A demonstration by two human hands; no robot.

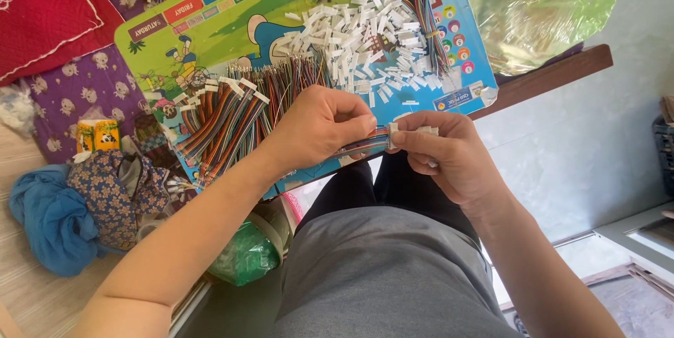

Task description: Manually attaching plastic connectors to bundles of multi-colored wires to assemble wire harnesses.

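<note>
colourful board (210, 22) serves as work surface | loose white connectors (365, 36) heaped at its middle, within reach | left hand (319, 127) at its near edge pinches ribbon wires (368, 141) taut | right hand (439, 155) pinches white connector (414, 129) at wire ends

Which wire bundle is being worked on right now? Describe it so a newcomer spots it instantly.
Start at the colourful cartoon board across the top, strewn with white plastic plugs and striped wire bundles. Below its lower edge, over the lap, the left hand and right hand meet. The short wire bundle pinched between them is it: the only one off the board, with a white plug at the right hand's fingertips.
</note>
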